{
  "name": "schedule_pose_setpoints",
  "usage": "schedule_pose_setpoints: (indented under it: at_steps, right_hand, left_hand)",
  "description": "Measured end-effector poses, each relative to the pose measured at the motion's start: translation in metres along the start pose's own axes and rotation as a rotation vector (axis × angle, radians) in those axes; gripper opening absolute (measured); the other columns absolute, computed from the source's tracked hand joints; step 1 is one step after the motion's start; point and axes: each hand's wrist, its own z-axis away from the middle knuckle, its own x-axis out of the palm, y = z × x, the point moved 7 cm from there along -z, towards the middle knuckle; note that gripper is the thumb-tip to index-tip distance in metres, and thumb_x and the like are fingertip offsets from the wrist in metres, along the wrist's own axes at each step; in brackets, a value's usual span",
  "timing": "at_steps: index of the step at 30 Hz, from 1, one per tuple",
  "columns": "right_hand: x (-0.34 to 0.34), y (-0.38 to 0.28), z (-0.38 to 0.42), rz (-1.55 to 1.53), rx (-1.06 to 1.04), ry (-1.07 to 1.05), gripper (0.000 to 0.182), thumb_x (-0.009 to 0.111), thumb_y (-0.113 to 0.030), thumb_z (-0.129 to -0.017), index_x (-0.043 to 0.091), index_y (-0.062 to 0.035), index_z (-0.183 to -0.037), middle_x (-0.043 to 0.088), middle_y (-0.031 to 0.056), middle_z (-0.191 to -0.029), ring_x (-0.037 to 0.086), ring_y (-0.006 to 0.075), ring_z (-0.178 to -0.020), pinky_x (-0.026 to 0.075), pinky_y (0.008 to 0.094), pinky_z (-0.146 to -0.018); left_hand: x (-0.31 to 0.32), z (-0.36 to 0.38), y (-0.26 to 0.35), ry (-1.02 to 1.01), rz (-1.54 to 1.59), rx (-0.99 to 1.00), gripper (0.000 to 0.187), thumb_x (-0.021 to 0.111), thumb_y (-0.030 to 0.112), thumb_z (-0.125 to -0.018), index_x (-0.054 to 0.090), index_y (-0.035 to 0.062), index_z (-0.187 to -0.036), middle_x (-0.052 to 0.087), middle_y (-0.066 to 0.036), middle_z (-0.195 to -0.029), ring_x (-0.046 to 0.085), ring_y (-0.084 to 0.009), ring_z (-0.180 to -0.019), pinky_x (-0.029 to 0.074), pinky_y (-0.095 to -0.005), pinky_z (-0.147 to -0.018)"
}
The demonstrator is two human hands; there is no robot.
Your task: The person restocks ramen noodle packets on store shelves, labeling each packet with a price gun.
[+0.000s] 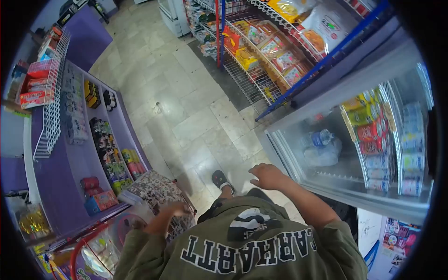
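My right hand is held out in front of my body, above the floor near the lower edge of the glass-fronted fridge. Its fingers are apart and nothing is in them. On the other side, my left hand is blurred and lies over a patterned cloth-like cover; its fingers cannot be made out. Inside the fridge are rows of cans and a clear plastic bottle.
A purple shelf unit with drinks runs along the left. Wire racks of packaged food stand ahead on the right. Tiled floor runs between them. A red-rimmed rack is at lower left.
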Motion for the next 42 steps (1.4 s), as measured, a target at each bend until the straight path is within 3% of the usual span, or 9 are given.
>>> schedule_pose_setpoints:
  at_steps: [6,9,13,17,21,26,32,36,42]
  right_hand:
    - [-0.009,0.094,-0.122,-0.069,0.122,-0.109,0.036,0.057,-0.033,-0.080,0.063,-0.0055,-0.103,0.064,0.0166,-0.101,0.061,0.0345,-0.096,0.048,0.0446,-0.082]
    - [0.000,0.156,-0.194,-0.094,0.161,-0.160,0.037,0.056,-0.033,-0.079,0.063,-0.0052,-0.103,0.065,0.0178,-0.099,0.062,0.0350,-0.096,0.049,0.0448,-0.082]
    - [0.009,0.240,-0.270,-0.065,0.308,-0.164,0.030,0.056,-0.035,-0.082,0.064,-0.0103,-0.097,0.065,0.0135,-0.100,0.061,0.0328,-0.094,0.049,0.0444,-0.079]
    - [-0.014,0.275,-0.304,-0.082,0.346,-0.167,0.028,0.054,-0.032,-0.085,0.062,-0.0064,-0.093,0.064,0.0155,-0.099,0.060,0.0344,-0.095,0.047,0.0462,-0.080]
    - [0.007,0.326,-0.344,-0.274,0.554,-0.128,0.031,0.048,-0.029,-0.084,0.062,-0.0060,-0.101,0.064,0.0196,-0.101,0.061,0.0361,-0.096,0.048,0.0450,-0.083]
    - [0.122,0.443,-0.394,-0.953,0.891,0.283,0.030,0.052,-0.032,-0.089,0.059,-0.0045,-0.100,0.064,0.0115,-0.090,0.064,0.0258,-0.080,0.052,0.0391,-0.060]
    - [0.177,0.536,-0.392,-1.695,1.269,0.910,0.026,0.052,-0.031,-0.091,0.055,-0.0089,-0.105,0.059,0.0050,-0.087,0.061,0.0206,-0.073,0.049,0.0321,-0.053]
    - [0.281,0.660,-0.383,-2.207,0.838,1.256,0.036,0.052,-0.034,-0.092,0.053,-0.0084,-0.117,0.059,0.0096,-0.094,0.061,0.0263,-0.088,0.055,0.0391,-0.075]
    - [0.266,0.703,-0.369,-2.134,0.917,1.561,0.032,0.052,-0.031,-0.091,0.054,-0.0076,-0.112,0.059,0.0085,-0.091,0.060,0.0246,-0.084,0.053,0.0372,-0.072]
  left_hand:
    - [0.045,-0.015,-0.043,-0.040,0.249,0.011,0.060,0.064,0.047,-0.080,0.056,0.0045,-0.122,0.058,-0.020,-0.121,0.055,-0.0359,-0.112,0.044,-0.0392,-0.094]
    - [-0.062,0.043,-0.007,0.087,0.373,-0.276,0.060,0.065,0.047,-0.081,0.055,0.0031,-0.121,0.060,-0.020,-0.117,0.059,-0.0337,-0.105,0.046,-0.0402,-0.088]
    - [-0.177,0.029,0.006,0.551,0.676,-0.321,0.051,0.063,0.030,-0.087,0.050,-0.0004,-0.125,0.063,-0.013,-0.104,0.062,-0.0258,-0.092,0.048,-0.0367,-0.081]
    - [-0.289,-0.038,0.039,0.804,1.070,0.039,0.038,0.061,0.013,-0.088,0.053,0.0030,-0.124,0.062,-0.012,-0.106,0.060,-0.0189,-0.096,0.048,-0.0322,-0.082]
    - [-0.427,-0.095,0.119,0.823,0.767,0.225,0.034,0.062,0.008,-0.087,0.055,0.0054,-0.121,0.063,-0.008,-0.110,0.060,-0.0170,-0.099,0.046,-0.0304,-0.085]
    - [-0.487,-0.197,0.171,0.611,0.794,0.459,0.027,0.059,0.007,-0.089,0.057,0.0041,-0.116,0.062,-0.006,-0.110,0.058,-0.0134,-0.098,0.045,-0.0269,-0.085]
    - [-0.436,-0.309,0.150,0.293,1.097,0.427,0.022,0.057,0.010,-0.093,0.057,0.0033,-0.114,0.061,-0.002,-0.105,0.055,-0.0101,-0.099,0.043,-0.0256,-0.087]
    - [-0.400,-0.357,0.107,0.296,1.155,0.346,0.024,0.061,0.016,-0.090,0.060,0.0051,-0.112,0.065,-0.006,-0.102,0.060,-0.0142,-0.095,0.048,-0.0281,-0.083]
    - [-0.410,-0.381,0.076,0.246,1.194,0.202,0.021,0.058,0.012,-0.092,0.057,0.0020,-0.110,0.063,-0.005,-0.096,0.059,-0.0121,-0.093,0.047,-0.0262,-0.081]
